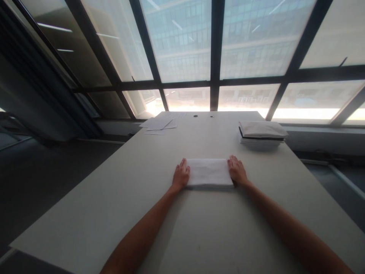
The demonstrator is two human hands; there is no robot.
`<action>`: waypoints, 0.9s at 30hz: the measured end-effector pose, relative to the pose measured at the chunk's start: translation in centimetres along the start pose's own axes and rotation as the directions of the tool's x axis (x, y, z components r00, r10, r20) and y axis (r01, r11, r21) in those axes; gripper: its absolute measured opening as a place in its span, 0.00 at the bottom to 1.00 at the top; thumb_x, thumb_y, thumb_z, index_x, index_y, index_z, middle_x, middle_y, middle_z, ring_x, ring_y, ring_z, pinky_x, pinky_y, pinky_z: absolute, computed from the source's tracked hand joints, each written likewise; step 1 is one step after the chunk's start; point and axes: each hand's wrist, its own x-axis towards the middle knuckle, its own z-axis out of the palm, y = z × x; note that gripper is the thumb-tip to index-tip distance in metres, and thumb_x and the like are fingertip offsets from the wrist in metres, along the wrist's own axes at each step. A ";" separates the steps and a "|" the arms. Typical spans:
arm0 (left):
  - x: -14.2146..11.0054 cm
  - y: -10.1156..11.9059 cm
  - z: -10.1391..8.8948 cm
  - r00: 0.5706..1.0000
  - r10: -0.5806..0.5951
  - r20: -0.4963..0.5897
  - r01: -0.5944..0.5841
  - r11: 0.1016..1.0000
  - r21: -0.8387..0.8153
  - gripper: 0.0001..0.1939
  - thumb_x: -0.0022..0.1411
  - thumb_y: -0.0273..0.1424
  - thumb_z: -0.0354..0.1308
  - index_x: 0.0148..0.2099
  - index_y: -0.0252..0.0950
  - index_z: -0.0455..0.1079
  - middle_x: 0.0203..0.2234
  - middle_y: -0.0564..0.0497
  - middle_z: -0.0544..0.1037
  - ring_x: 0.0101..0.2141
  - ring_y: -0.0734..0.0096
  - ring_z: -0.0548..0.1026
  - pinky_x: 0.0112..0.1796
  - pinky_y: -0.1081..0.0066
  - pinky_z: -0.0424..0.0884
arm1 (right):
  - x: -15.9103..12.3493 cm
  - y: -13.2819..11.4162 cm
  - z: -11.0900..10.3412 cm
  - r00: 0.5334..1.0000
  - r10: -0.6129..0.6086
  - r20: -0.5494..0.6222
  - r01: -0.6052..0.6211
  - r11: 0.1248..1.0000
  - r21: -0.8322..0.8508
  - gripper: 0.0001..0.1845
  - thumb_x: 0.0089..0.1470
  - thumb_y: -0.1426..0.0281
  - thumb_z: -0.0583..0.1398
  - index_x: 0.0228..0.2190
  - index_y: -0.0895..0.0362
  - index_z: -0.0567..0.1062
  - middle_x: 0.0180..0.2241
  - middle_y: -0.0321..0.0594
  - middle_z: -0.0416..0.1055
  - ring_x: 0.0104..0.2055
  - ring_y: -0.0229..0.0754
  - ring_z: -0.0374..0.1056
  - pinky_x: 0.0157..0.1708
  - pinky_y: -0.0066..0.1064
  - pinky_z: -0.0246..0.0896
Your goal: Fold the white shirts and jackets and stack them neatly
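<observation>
A folded white cloth (pixel 210 173) lies flat on the white table (pixel 119 205), a neat rectangle in front of me. My left hand (pixel 181 175) rests against its left end, fingers stretched forward and the thumb side touching the fabric. At the opposite end, my right hand (pixel 237 170) lies along the right edge with its fingers extended over it. Both hands look open, pressing on the cloth from either side rather than wrapped round it. The undersides of the fingers are hidden.
Toward the back right stands a stack of folded cloths (pixel 262 131), with a dark layer beneath its pale top. Several paper sheets (pixel 159 123) lie loosely at the back left. Large windows (pixel 182 42) rise behind the table, and a dark curtain (pixel 42 83) hangs on the left.
</observation>
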 end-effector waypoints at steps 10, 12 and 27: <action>-4.1 -3.0 -3.7 0.978 0.178 -0.109 -0.204 0.921 -0.331 0.18 0.67 0.43 0.56 0.54 0.40 0.74 0.47 0.46 0.72 0.45 0.63 0.75 0.48 0.61 0.75 | -4.4 1.5 -2.4 0.961 -0.180 -0.208 0.264 0.816 0.514 0.19 0.61 0.57 0.54 0.40 0.55 0.80 0.46 0.50 0.73 0.46 0.49 0.71 0.41 0.38 0.71; -5.1 -3.3 -4.6 0.962 0.270 -0.024 -0.262 0.902 -0.343 0.20 0.64 0.45 0.61 0.53 0.41 0.75 0.46 0.47 0.72 0.45 0.64 0.75 0.48 0.61 0.75 | -5.8 1.5 -2.7 0.938 -0.297 -0.181 0.348 0.806 0.479 0.16 0.61 0.58 0.56 0.40 0.54 0.79 0.45 0.48 0.72 0.46 0.48 0.71 0.43 0.38 0.70; -5.4 -4.2 -5.5 0.920 0.389 -0.034 -0.352 0.787 -0.506 0.13 0.65 0.42 0.62 0.42 0.40 0.81 0.42 0.46 0.75 0.38 0.69 0.77 0.39 0.67 0.78 | -6.9 1.1 -3.6 0.731 -0.680 -0.054 0.666 0.694 0.274 0.09 0.58 0.74 0.61 0.40 0.53 0.78 0.39 0.43 0.70 0.42 0.44 0.68 0.42 0.35 0.66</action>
